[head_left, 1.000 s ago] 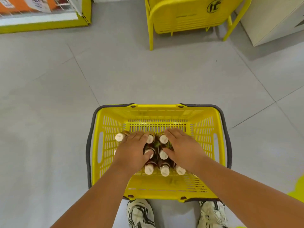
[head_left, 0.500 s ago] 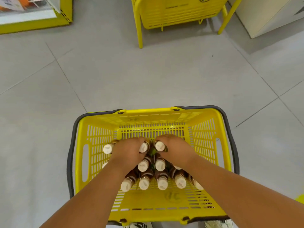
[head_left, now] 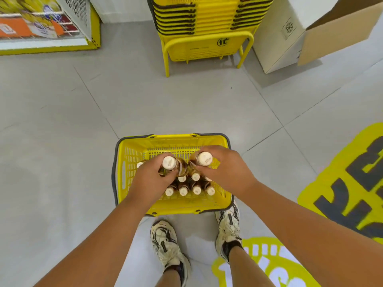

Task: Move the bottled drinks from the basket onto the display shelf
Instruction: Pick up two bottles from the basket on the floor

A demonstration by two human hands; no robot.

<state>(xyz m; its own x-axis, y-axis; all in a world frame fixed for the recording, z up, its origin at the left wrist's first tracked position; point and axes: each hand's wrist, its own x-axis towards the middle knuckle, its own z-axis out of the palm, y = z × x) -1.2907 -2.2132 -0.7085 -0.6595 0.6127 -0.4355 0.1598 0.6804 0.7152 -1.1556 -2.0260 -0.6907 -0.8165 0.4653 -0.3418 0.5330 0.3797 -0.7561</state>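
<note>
Over the basket's far half | left hand point(head_left: 150, 181) gripped one bottle point(head_left: 169, 163), right hand point(head_left: 227, 171) gripped another bottle point(head_left: 204, 159), both lifted clear | remaining bottles point(head_left: 189, 188) stood upright inside yellow basket point(head_left: 132, 154) on floor point(head_left: 62, 141).

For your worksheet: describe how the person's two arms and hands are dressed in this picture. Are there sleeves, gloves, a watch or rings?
Both forearms are bare as far as the frame shows: no sleeves. The left hand and right hand wear no gloves. No watch, bracelet or ring shows on either wrist or on the visible fingers.
</note>
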